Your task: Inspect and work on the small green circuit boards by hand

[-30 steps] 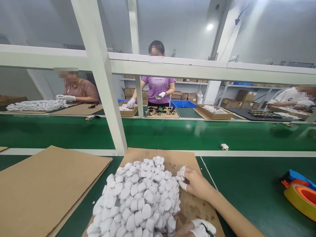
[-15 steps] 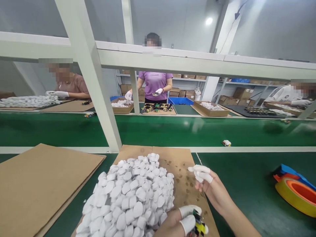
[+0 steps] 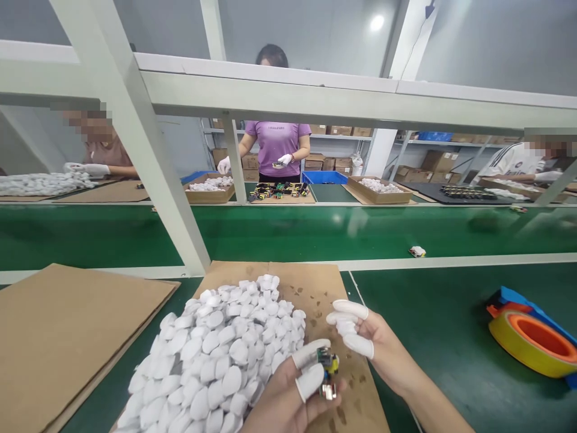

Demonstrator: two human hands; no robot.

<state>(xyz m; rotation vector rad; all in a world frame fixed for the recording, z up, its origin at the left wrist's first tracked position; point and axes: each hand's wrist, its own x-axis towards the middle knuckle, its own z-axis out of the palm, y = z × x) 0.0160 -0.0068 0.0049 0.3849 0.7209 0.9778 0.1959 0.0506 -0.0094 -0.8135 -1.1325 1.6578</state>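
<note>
My left hand (image 3: pixel 300 382), with white finger cots on its fingertips, grips a small circuit board (image 3: pixel 329 373) with yellow, black, green and silvery parts. Just above and to the right is my right hand (image 3: pixel 360 331), also in white finger cots. Its fingers are drawn together in a pinch; a white scrap may sit between them, but white on white hides it. Left of both hands a large heap of white rounded pieces (image 3: pixel 216 355) covers much of a brown cardboard sheet (image 3: pixel 315 288). Dark spots mark the bare part of that sheet.
Stacked cardboard (image 3: pixel 81 337) lies at left. A yellow-and-orange tape roll (image 3: pixel 532 343) rests at right beside a blue object. Beyond, a green conveyor (image 3: pixel 293 234) carries a small board with a white piece (image 3: pixel 417 251). A pale frame post (image 3: pixel 148 162) stands ahead; several co-workers sit or stand across.
My left hand has risen with the circuit board, bringing it close under my right hand. The right hand has turned slightly, its fingers now nearer the board. The view has shifted a little.
</note>
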